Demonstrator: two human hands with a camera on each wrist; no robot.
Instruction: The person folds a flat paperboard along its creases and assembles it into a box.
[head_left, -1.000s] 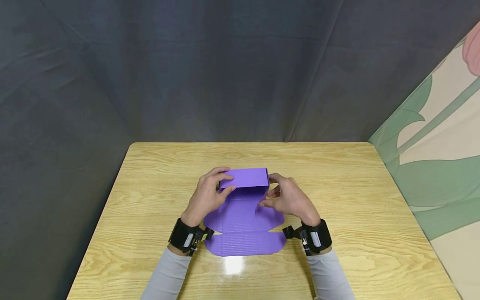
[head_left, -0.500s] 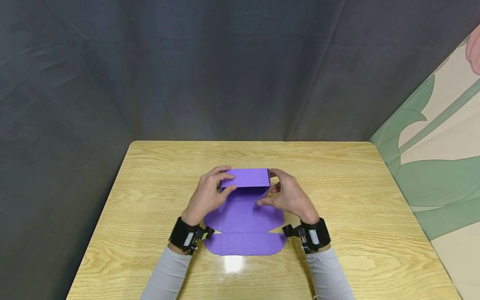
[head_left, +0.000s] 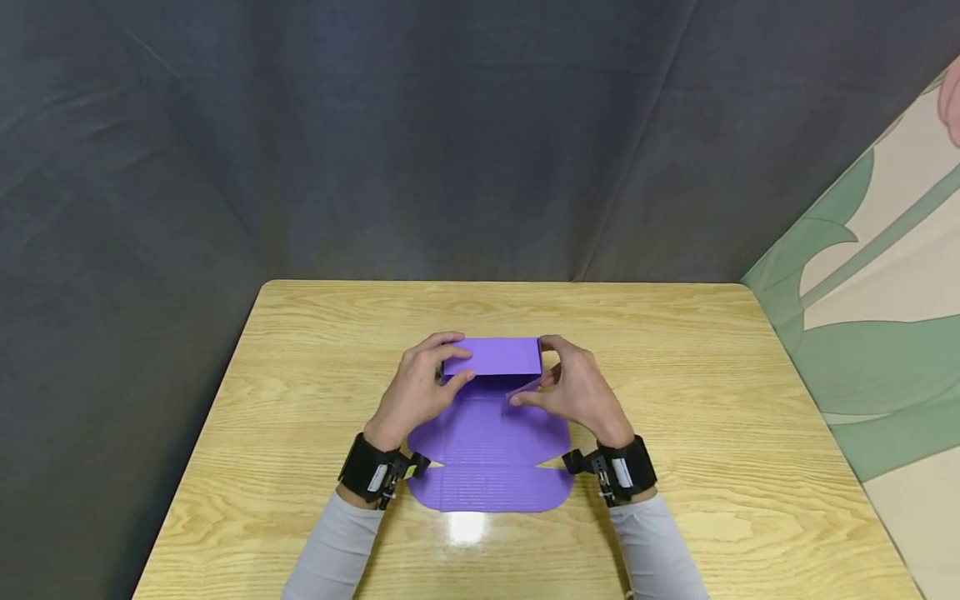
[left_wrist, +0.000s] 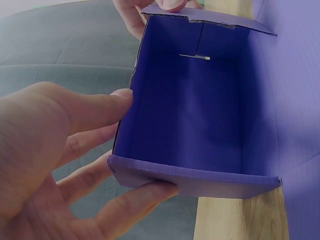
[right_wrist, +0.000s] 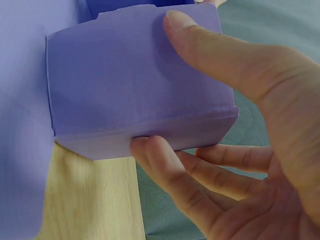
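Observation:
A purple cardboard box [head_left: 495,357], partly folded, stands on the table with its hollow facing the person; its lid panel [head_left: 487,487] lies flat toward the near edge. My left hand [head_left: 416,379] holds the box's left end. In the left wrist view the thumb touches one long wall's rim, and fingers rest on the end wall [left_wrist: 220,186]. At the right end, my right hand [head_left: 581,387] has its thumb on an end flap [right_wrist: 125,70] that slants inward over the opening. Its other fingers lie against the outside of that end. A narrow slot shows inside the box.
The wood-grain table [head_left: 300,333] extends around the box on every side. A dark curtain [head_left: 450,150] hangs behind and to the left; a floral cloth [head_left: 892,350] is at the right. Black wrist-camera straps [head_left: 367,471] sit on both wrists.
The right thumb has moved left and slightly away from the person, swinging the right end flap further inward over the opening. The left hand keeps its hold, nearly still.

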